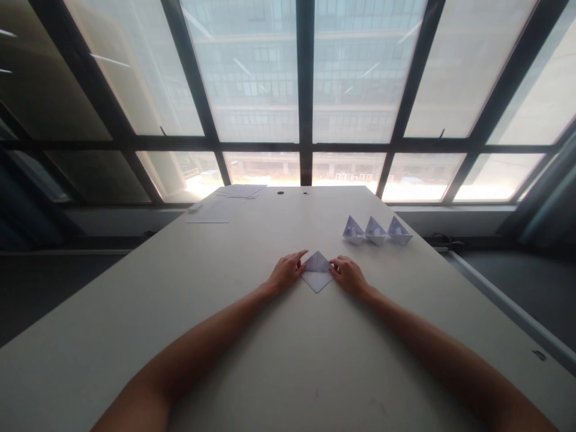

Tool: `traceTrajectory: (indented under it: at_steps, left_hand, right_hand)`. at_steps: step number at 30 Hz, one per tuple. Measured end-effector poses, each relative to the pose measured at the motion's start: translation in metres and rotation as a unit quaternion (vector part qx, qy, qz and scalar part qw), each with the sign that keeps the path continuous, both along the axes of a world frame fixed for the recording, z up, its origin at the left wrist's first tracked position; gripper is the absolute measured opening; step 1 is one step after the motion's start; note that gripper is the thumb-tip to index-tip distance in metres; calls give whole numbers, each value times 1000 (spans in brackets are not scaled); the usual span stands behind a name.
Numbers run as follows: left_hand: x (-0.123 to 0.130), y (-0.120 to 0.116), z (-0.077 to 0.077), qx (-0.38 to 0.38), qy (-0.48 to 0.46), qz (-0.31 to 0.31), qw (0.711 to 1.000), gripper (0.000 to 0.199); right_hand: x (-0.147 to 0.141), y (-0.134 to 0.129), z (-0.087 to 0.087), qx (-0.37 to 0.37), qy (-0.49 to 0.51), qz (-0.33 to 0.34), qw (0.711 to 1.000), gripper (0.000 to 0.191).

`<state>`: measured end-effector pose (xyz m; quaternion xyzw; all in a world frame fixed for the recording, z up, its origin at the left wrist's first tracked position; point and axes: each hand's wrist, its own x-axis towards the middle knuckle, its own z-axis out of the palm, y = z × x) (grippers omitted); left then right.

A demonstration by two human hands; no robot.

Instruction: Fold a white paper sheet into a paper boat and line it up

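A folded sheet of white paper (317, 280), diamond-shaped with a crease across its middle, lies on the table between both hands. My left hand (288, 270) pinches its left corner, the index finger raised a little above the edge. At the opposite corner, my right hand (348, 275) grips the paper between thumb and fingers. Beyond the right hand stand three folded paper boats: a left one (353, 231), a middle one (375, 231) and a right one (399, 231), side by side in a row.
The white table (216, 252) runs away toward the tall windows. Flat sheets of paper (211, 211) lie at its far left. A dark round hole (280, 192) shows near the far edge. Dark curtains (546, 186) hang at the sides.
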<state>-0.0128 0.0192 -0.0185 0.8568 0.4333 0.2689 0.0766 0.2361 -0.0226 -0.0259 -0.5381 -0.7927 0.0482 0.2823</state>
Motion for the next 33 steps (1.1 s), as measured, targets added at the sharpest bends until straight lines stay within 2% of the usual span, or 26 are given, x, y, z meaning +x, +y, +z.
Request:
traceTrajectory:
  at_steps: [7,13,15,20,23,28,33]
  left_hand:
    - [-2,-2,4,6,44,-13,999,36]
    - [-1,-2,2,28,85,9,996,39]
    - [-1,-1,1,38,84,-23,995,45]
    - [1,-1,-2,25,123,-175,977,53]
    - [2,-5,-1,-10,147,-208,967,54]
    - [3,-14,3,-42,181,-208,960,64]
    - [4,-14,2,-53,199,-168,964,74]
  right_hand:
    - [0,0,-1,7,-24,5,1000,21]
    - [0,-2,1,19,-20,-7,1000,29]
    - [0,-1,0,33,-7,12,999,35]
    - [-4,1,-5,33,-26,97,994,42]
    - [-7,0,-5,1,-64,130,989,45]
    - [-9,-5,-2,-61,-100,147,982,60]
    - [-10,-6,-1,-81,-118,134,981,69]
